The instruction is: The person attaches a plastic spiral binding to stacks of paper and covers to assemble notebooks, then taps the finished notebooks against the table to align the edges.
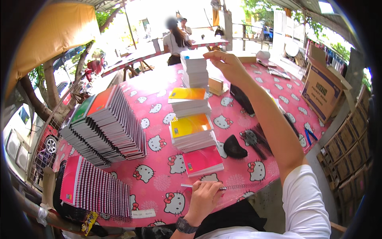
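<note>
We work at the bench (159, 179) with its pink cartoon-cat cover, where big rows of spiral notebooks (107, 127) lean at our left and paper stacks run up the middle. Our right hand (227, 63) reaches far to the tall white stack (194, 69); its fingers (211, 53) pinch lightly at the top sheets, so we judge it better to lift only few, squarely. Our left hand (203, 197) is closed around a thin wire spiral (234, 186) near the front edge
</note>
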`<state>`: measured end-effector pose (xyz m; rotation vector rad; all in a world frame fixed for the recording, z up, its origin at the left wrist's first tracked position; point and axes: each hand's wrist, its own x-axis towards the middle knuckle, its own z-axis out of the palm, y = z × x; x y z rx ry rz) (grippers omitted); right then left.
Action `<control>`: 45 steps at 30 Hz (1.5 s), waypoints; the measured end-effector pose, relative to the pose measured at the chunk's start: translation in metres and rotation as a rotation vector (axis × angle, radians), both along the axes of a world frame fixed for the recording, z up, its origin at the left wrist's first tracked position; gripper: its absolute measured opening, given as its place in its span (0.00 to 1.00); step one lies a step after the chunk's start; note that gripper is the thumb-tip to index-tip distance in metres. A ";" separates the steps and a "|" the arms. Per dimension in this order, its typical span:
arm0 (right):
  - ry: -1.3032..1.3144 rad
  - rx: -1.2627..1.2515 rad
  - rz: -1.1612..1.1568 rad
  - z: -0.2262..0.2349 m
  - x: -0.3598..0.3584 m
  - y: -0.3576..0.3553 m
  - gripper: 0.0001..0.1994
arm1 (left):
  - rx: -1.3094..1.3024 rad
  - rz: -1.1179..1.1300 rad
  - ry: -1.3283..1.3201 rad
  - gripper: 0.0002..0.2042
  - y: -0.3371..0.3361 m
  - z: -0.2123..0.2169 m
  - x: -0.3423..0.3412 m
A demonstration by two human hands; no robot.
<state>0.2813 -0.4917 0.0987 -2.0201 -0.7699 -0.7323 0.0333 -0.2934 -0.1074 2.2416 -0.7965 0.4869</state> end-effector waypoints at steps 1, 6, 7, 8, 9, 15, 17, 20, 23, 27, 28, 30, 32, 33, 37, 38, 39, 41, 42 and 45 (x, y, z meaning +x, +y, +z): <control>0.004 -0.035 -0.133 0.000 0.031 -0.008 0.13 | -0.003 0.004 -0.004 0.10 -0.001 -0.001 0.000; -0.058 -0.367 -0.426 0.007 0.112 -0.027 0.14 | -0.004 -0.007 -0.035 0.10 -0.004 -0.004 0.003; -0.031 -0.349 -0.436 0.011 0.122 -0.031 0.17 | -0.001 -0.014 -0.044 0.10 -0.008 -0.004 0.002; 0.043 -0.367 -0.374 0.017 0.113 0.013 0.20 | 0.005 0.037 -0.035 0.10 0.003 -0.004 0.003; 0.028 -0.382 -0.389 0.021 0.117 0.018 0.20 | -0.005 0.027 -0.034 0.10 0.002 -0.003 0.001; 0.154 -0.489 -0.428 0.053 0.107 0.057 0.26 | 0.035 0.013 -0.053 0.11 0.003 -0.006 0.001; 0.205 -0.515 -0.427 0.062 0.101 0.062 0.29 | 0.038 0.000 0.005 0.10 0.005 -0.004 -0.003; 0.192 -0.509 -0.435 0.067 0.100 0.058 0.29 | 0.033 -0.020 -0.011 0.09 0.005 0.002 -0.002; 0.146 -0.579 -0.474 0.065 0.096 0.054 0.30 | 0.035 -0.006 -0.014 0.08 0.006 0.004 -0.002; 0.059 -0.626 -0.525 0.062 0.089 0.038 0.29 | 0.108 0.003 -0.007 0.08 0.007 0.006 -0.006; 0.088 -0.605 -0.484 0.063 0.087 0.031 0.29 | 0.117 -0.001 -0.006 0.08 0.007 0.008 -0.005; 0.152 -0.560 -0.389 0.060 0.084 0.022 0.28 | 0.118 -0.002 -0.010 0.08 0.007 0.008 -0.004; 0.008 -0.502 -0.279 0.039 0.074 0.008 0.24 | 0.089 -0.010 -0.036 0.07 0.003 0.005 -0.002; -0.026 -0.495 -0.216 0.027 0.062 0.004 0.22 | 0.053 -0.019 -0.029 0.07 0.001 0.004 0.001; 0.110 -0.516 0.191 -0.030 -0.063 -0.006 0.14 | 0.029 -0.019 0.015 0.07 0.008 0.002 0.001; 0.304 -0.350 0.332 -0.071 -0.068 -0.030 0.14 | 0.040 -0.024 0.017 0.07 0.007 0.004 0.001; 0.332 -0.419 0.259 -0.081 -0.096 -0.016 0.14 | 0.069 0.018 0.027 0.07 0.015 0.002 -0.001; 0.360 -0.452 0.083 -0.118 -0.130 -0.030 0.15 | 0.100 0.011 0.023 0.08 0.014 0.001 -0.001; 0.310 -0.421 0.013 -0.136 -0.142 -0.040 0.15 | 0.102 -0.002 0.014 0.08 0.012 0.003 0.000; 0.241 -0.388 -0.136 -0.191 -0.161 -0.054 0.18 | 0.107 -0.018 -0.008 0.09 0.005 0.003 0.004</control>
